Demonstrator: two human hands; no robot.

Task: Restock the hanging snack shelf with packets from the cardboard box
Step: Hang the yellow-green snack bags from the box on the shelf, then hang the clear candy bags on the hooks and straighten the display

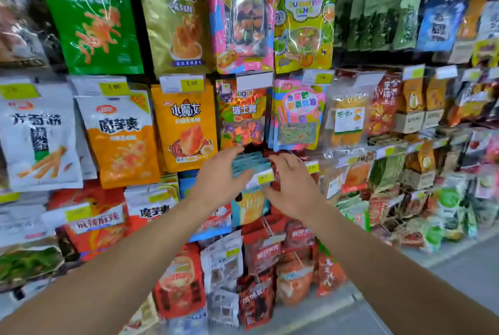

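Light-blue packets hang in a row on a peg at the centre of the frame, on the hanging snack shelf, directly below the "Sugar" candy packet. Both arms reach in from the lower edge of the frame toward this row. The left hand touches the left side of the light-blue packets with its fingers extended and slightly spread; it is not closed around anything. The right hand lies against the right side of the same row, fingers extended toward the white price tag at the front of the peg; whether its fingertips pinch the tag or a packet cannot be determined. An orange packet hangs just left of the hands, and red packets hang below them. The cardboard box is not visible.
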